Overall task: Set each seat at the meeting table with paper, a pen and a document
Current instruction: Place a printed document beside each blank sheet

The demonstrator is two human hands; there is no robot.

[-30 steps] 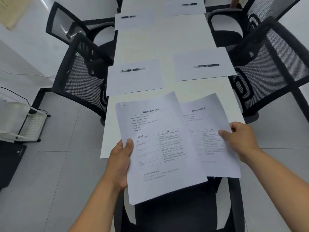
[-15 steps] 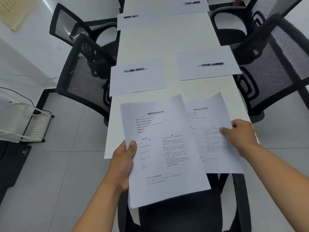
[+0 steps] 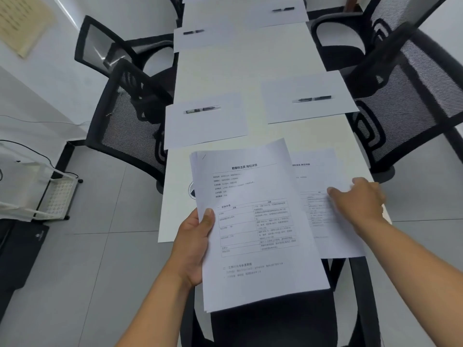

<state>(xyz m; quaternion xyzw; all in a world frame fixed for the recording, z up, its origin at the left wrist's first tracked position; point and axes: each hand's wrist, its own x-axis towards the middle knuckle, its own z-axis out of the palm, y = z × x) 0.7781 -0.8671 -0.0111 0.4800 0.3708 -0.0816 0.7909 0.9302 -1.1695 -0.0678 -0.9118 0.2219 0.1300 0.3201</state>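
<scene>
Left hand (image 3: 194, 246): grip holding the document stack (image 3: 253, 221), thumb on top.
Right hand (image 3: 360, 201): grip holding a single document (image 3: 323, 171) over the table (image 3: 250, 71), near right.

I see a long white counter (image 3: 248, 68) running away from me. Four blank sheets lie flat on it, each bearing a pen: near left sheet (image 3: 205, 128) with pen (image 3: 202, 110), near right sheet (image 3: 308, 106) with pen (image 3: 312, 98), two more pairs farther back.
</scene>
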